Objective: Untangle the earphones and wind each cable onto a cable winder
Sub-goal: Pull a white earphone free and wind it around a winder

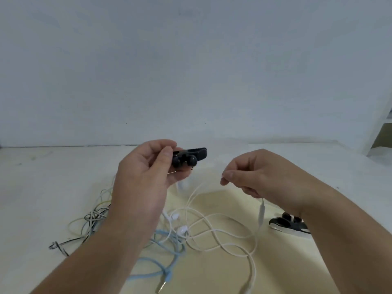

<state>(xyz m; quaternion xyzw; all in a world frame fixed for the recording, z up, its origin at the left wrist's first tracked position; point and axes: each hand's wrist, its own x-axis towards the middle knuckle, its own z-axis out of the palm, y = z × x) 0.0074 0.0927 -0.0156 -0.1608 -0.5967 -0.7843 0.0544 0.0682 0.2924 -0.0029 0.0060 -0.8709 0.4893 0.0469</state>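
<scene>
The left hand [144, 172] has its fingers clamped on the rigid black winder [191, 155], while the right hand [261, 177] pinches the limp, light white cable [261, 212], probably best regripped close beside those fingers.

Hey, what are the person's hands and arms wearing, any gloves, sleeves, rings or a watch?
Nothing that shows. The left hand and right hand are bare: no gloves, and no rings on the fingers in view. Neither wrist carries a watch or band, and the left forearm and right forearm are uncovered up to the frame's edge, so no sleeve is visible.
</scene>
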